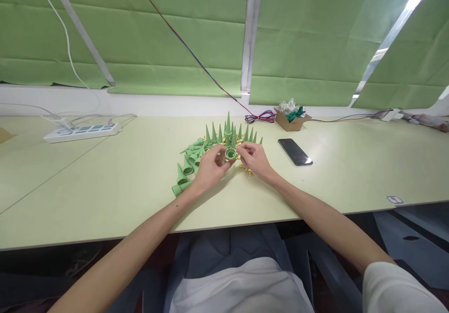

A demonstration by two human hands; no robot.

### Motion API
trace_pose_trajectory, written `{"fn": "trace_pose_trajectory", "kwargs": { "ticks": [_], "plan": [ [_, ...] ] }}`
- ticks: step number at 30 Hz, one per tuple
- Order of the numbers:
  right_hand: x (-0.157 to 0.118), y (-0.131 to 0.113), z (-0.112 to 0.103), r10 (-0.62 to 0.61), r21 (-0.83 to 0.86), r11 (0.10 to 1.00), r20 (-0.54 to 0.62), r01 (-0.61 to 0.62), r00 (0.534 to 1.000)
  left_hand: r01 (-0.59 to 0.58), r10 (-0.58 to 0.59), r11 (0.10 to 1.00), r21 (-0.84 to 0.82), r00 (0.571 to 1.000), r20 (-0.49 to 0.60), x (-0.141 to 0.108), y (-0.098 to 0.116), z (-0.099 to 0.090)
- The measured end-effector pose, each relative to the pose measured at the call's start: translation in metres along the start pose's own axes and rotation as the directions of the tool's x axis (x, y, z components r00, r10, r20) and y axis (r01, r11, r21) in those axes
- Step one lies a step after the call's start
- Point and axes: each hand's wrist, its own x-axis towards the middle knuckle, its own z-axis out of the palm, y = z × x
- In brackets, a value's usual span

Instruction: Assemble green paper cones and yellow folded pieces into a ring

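Observation:
My left hand is closed around a green plastic spike, whose round open end faces me. Against the right side of that rim, the fingers of my right hand are pinched together; what they hold, if anything, is too small to make out. Just beyond my hands, several green spikes stand upright with their points up. More green spikes lie or stand in a loose heap to the left of my left hand. Small yellow plastic pieces lie under my right hand, and others show among the upright spikes.
On the right of the table lies a black phone. Behind it sits a small cardboard box with clear plastic and green material, beside a coiled red-blue cable. A white power strip with cords is at the back left.

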Motion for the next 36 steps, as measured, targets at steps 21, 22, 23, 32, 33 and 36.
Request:
{"fn": "trace_pose_trajectory", "kwargs": {
  "ticks": [21, 22, 23, 32, 33, 36],
  "plan": [
    [-0.0024, -0.0053, 0.0000, -0.079, 0.019, 0.997, 0.057, 0.078, 0.995, 0.499, -0.374, 0.551, -0.669, 0.864, 0.337, 0.0074, 0.0077, -0.0027],
    [-0.0025, -0.0054, 0.0001, -0.082, 0.023, 0.996, 0.061, 0.081, 0.995, 0.497, -0.374, 0.548, -0.672, 0.865, 0.335, 0.0073, 0.0079, -0.0030],
    [-0.0026, -0.0053, 0.0001, -0.084, 0.029, 0.996, 0.065, 0.082, 0.994, 0.496, -0.370, 0.552, -0.670, 0.866, 0.336, 0.0071, 0.0080, -0.0033],
    [-0.0008, -0.0044, -0.0026, -0.025, 0.032, 0.999, 0.129, 0.021, 0.991, 0.454, -0.294, 0.603, -0.656, 0.891, 0.347, 0.0065, 0.0050, -0.0047],
    [-0.0007, -0.0046, -0.0029, -0.029, 0.025, 0.999, 0.136, 0.026, 0.990, 0.450, -0.290, 0.604, -0.658, 0.893, 0.345, 0.0066, 0.0046, -0.0047],
    [-0.0008, -0.0047, -0.0036, -0.049, 0.007, 0.999, 0.148, 0.049, 0.988, 0.435, -0.283, 0.627, -0.646, 0.900, 0.331, 0.0061, 0.0036, -0.0047]
  ]
}}
